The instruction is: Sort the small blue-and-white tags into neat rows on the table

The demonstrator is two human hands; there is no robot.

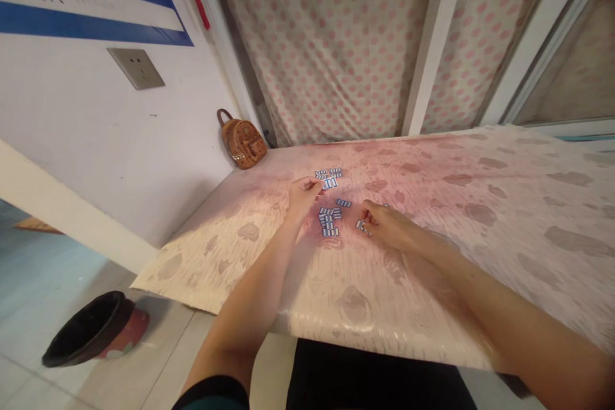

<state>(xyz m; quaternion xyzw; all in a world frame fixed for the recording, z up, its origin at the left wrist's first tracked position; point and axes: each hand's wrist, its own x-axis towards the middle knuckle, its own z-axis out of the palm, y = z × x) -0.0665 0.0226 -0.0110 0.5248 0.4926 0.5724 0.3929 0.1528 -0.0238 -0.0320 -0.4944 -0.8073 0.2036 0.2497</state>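
Note:
My left hand [304, 193] is closed in a pinch on a small blue-and-white striped piece [330, 183], lifted towards the camera. Just behind it, a group of similar flat pieces [335, 172] lies on the table. Nearer to me is a loose pile of these pieces [329, 221], with a single piece [344, 203] at its upper right. My right hand [379, 223] has its fingers curled together at the right of the pile. Another striped piece [360, 225] shows at its fingertips, partly hidden by them. What kind of pieces they are is too small to tell.
A patterned, glossy cloth [353, 304] covers the table. At its far left corner a small brown backpack-shaped bag [245, 143] leans against the wall. A lined waste bin [127, 333] stands on the floor at left. A dotted curtain [336, 45] hangs behind the table.

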